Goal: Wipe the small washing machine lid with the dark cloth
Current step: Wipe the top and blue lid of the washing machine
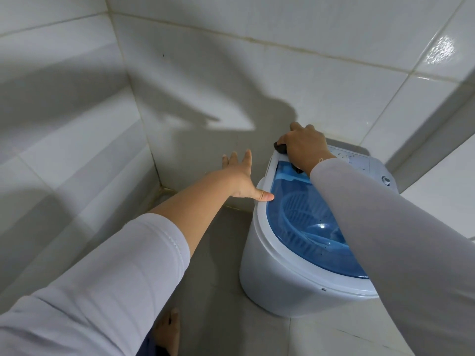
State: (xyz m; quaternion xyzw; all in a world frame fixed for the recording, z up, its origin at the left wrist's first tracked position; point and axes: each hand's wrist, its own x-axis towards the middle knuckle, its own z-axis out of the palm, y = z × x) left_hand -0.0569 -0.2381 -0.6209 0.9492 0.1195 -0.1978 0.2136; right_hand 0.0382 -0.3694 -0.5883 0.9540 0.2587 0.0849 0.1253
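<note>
A small white washing machine [272,278] stands on the floor against a tiled wall. Its translucent blue lid [305,222] is shut, with a blue basket showing through. My right hand [305,147] presses a dark cloth [280,148] onto the white rim at the lid's far left corner; only small bits of cloth peek out from under the palm. My left hand [241,176] hovers with fingers spread beside the machine's left edge, the thumb tip close to the rim, holding nothing.
White glossy wall tiles [180,73] form a corner behind and left of the machine. A control panel [359,163] with a knob [385,180] lies behind the lid. My bare foot [167,332] rests on the grey floor [216,291] at the bottom.
</note>
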